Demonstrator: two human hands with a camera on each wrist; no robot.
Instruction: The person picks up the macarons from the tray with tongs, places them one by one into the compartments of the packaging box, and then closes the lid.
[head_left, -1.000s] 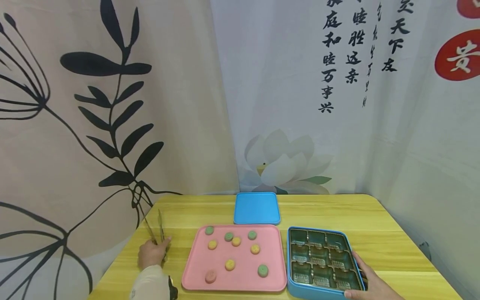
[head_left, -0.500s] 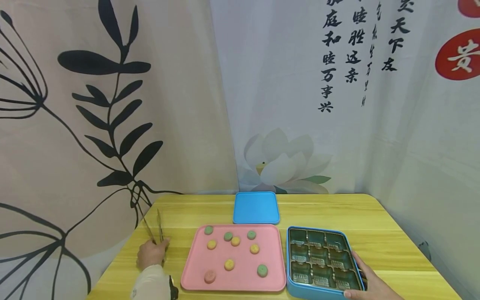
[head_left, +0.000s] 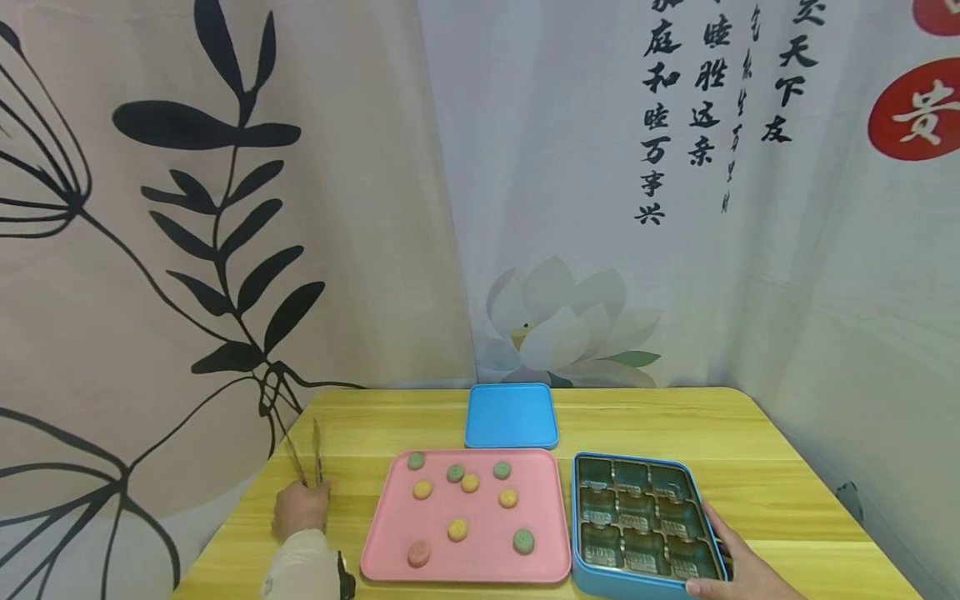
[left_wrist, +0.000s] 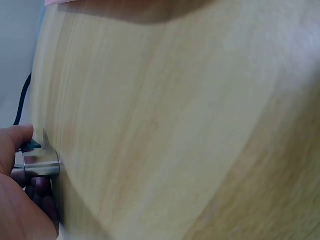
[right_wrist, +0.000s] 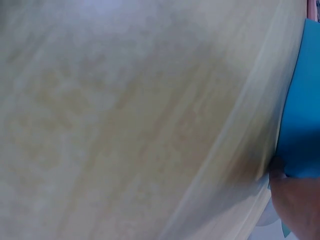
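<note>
At the left of the table, my left hand (head_left: pixel 300 510) holds metal tongs (head_left: pixel 317 454), their two arms spread and pointing away from me. The left wrist view shows the shiny metal end of the tongs (left_wrist: pixel 42 166) between thumb and fingers. My right hand (head_left: pixel 738 571) grips the near right corner of a blue box (head_left: pixel 630 582), thumb at the front and fingers along the side. A dark plastic insert (head_left: pixel 637 507) divides the box into several bare compartments. Between the hands lies a pink tray (head_left: pixel 542 517) with small round cookies, green (head_left: pixel 523 542), yellow (head_left: pixel 457 530) and pink (head_left: pixel 418 553).
A flat blue lid (head_left: pixel 512 417) lies behind the pink tray. All stand on a wood-grain table (head_left: pixel 645 425), with a printed curtain (head_left: pixel 390 208) at its back edge. The box stands close to the tray's right edge.
The left thumb has drawn in slightly against the tongs. The right hand and the box stay put; the head view has shifted a little.
</note>
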